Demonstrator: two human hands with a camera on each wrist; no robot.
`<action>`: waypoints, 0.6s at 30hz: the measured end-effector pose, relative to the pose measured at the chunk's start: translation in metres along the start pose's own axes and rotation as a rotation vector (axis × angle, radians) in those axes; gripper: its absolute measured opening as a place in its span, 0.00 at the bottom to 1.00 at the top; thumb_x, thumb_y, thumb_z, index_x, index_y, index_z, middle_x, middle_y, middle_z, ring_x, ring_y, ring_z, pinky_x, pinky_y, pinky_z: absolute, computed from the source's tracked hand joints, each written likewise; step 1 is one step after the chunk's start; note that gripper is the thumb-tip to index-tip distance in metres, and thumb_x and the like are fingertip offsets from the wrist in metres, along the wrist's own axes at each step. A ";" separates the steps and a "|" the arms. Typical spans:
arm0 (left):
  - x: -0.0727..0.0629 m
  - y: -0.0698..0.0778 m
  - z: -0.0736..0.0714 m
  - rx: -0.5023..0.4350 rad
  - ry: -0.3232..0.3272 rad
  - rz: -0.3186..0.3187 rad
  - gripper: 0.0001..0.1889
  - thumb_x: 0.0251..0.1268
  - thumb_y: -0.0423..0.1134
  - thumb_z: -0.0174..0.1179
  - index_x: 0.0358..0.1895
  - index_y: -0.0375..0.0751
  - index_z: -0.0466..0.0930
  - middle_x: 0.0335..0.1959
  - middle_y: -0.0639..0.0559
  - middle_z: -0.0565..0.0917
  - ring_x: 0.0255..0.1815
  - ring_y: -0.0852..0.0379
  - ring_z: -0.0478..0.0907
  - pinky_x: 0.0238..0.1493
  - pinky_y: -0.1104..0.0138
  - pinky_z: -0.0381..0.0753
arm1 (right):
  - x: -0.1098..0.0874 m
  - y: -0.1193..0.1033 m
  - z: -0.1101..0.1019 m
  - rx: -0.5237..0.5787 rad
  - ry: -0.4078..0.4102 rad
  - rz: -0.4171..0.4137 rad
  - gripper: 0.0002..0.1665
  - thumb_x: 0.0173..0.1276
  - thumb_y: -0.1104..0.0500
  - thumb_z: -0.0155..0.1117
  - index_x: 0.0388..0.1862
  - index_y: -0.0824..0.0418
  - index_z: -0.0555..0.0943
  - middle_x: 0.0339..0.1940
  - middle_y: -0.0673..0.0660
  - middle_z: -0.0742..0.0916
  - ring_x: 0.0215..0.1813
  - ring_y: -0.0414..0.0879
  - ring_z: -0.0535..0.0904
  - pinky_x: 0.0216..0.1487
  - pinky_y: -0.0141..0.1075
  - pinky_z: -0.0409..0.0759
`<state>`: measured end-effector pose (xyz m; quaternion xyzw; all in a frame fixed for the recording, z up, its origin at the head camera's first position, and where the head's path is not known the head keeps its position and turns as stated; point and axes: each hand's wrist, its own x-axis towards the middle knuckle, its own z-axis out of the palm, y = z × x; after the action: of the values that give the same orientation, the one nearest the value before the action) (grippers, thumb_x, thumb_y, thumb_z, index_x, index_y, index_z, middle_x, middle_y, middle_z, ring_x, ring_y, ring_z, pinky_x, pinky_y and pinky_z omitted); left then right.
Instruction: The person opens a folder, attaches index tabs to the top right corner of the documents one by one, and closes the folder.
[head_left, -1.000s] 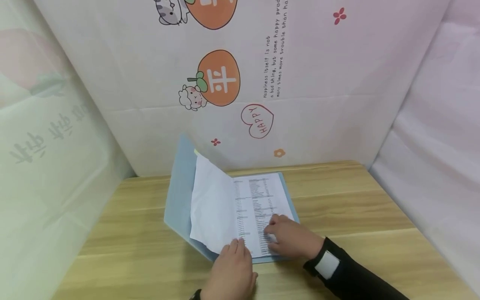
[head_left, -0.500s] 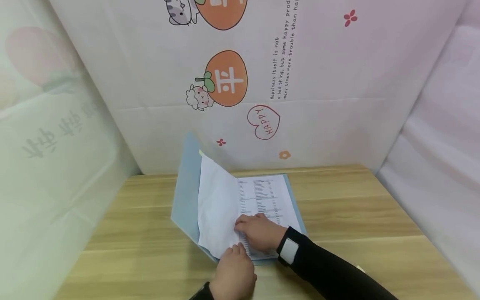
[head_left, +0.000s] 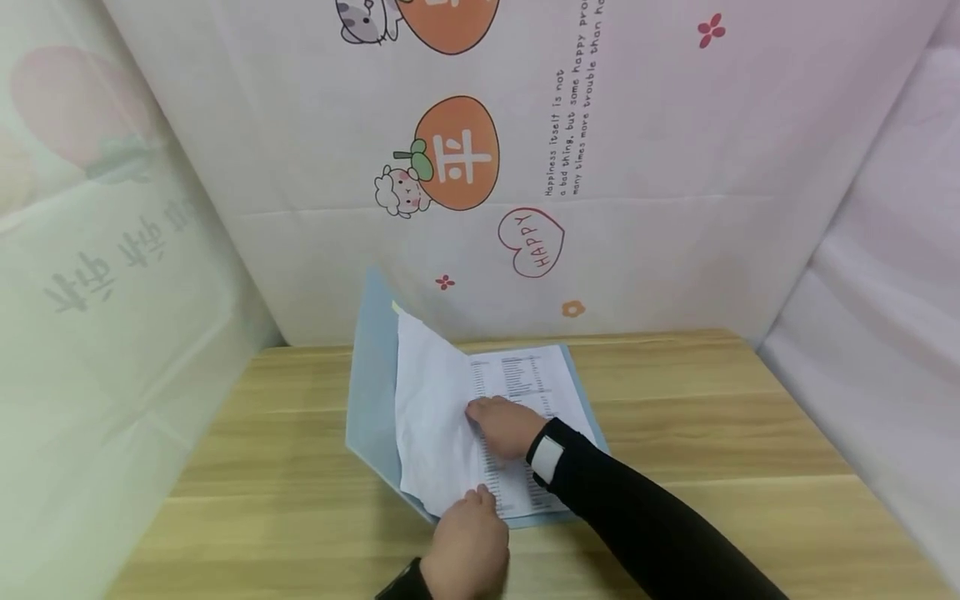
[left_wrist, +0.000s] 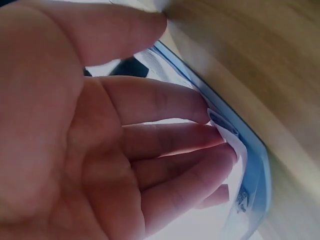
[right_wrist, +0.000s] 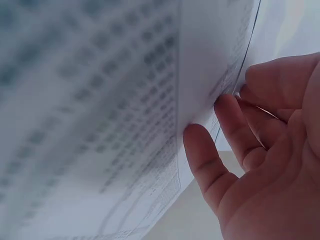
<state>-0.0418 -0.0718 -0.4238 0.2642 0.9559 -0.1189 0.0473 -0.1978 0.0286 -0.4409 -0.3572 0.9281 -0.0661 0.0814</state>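
A light blue folder (head_left: 371, 375) lies open on the wooden table, its left cover tilted up. Inside, a white sheet (head_left: 431, 408) is turned toward that cover, and a printed page (head_left: 558, 383) lies on the right side. My left hand (head_left: 468, 542) rests at the lower edge near the fold; in the left wrist view its extended fingers (left_wrist: 175, 102) touch the curled paper edge. Near the middle of the fold, my right hand (head_left: 506, 427) touches the paper. The right wrist view shows its fingertips (right_wrist: 197, 137) against the crease, thumb apart.
The wooden table (head_left: 720, 417) extends on both sides of the folder. A printed white cloth (head_left: 652, 233) hangs behind it, and pale cloth walls (head_left: 877, 333) stand at either side.
My right hand has moved left from the printed page to the fold, then farther up along it. The left hand stays near the lower edge.
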 end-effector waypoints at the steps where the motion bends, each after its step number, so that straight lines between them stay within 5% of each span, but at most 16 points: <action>1: 0.000 0.000 0.001 0.002 -0.008 -0.002 0.15 0.56 0.47 0.67 0.38 0.38 0.90 0.54 0.40 0.81 0.46 0.49 0.79 0.42 0.63 0.81 | 0.005 0.000 0.000 -0.007 -0.007 0.004 0.30 0.71 0.68 0.56 0.72 0.60 0.70 0.70 0.54 0.75 0.70 0.49 0.69 0.71 0.42 0.61; 6: 0.001 0.000 0.004 -0.001 -0.022 -0.012 0.11 0.57 0.42 0.66 0.39 0.41 0.90 0.53 0.42 0.81 0.47 0.48 0.79 0.44 0.64 0.80 | 0.029 0.006 0.011 -0.057 -0.013 0.010 0.29 0.75 0.64 0.53 0.74 0.58 0.69 0.73 0.55 0.72 0.73 0.49 0.66 0.70 0.40 0.63; 13: 0.000 -0.002 0.003 0.068 0.111 0.019 0.08 0.58 0.39 0.64 0.34 0.41 0.91 0.45 0.43 0.83 0.40 0.50 0.79 0.39 0.65 0.80 | 0.053 0.018 0.014 -0.111 -0.005 0.046 0.30 0.74 0.63 0.55 0.74 0.57 0.69 0.76 0.56 0.68 0.74 0.48 0.64 0.66 0.39 0.68; 18: 0.003 0.000 0.004 0.106 0.098 0.007 0.09 0.60 0.39 0.62 0.36 0.42 0.91 0.46 0.44 0.83 0.37 0.51 0.78 0.38 0.65 0.79 | 0.069 0.027 0.008 -0.108 -0.048 0.111 0.32 0.75 0.62 0.52 0.77 0.55 0.65 0.78 0.54 0.64 0.76 0.47 0.60 0.68 0.39 0.65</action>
<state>-0.0440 -0.0713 -0.4277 0.2754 0.9485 -0.1560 -0.0129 -0.2643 0.0017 -0.4607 -0.3104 0.9466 -0.0030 0.0878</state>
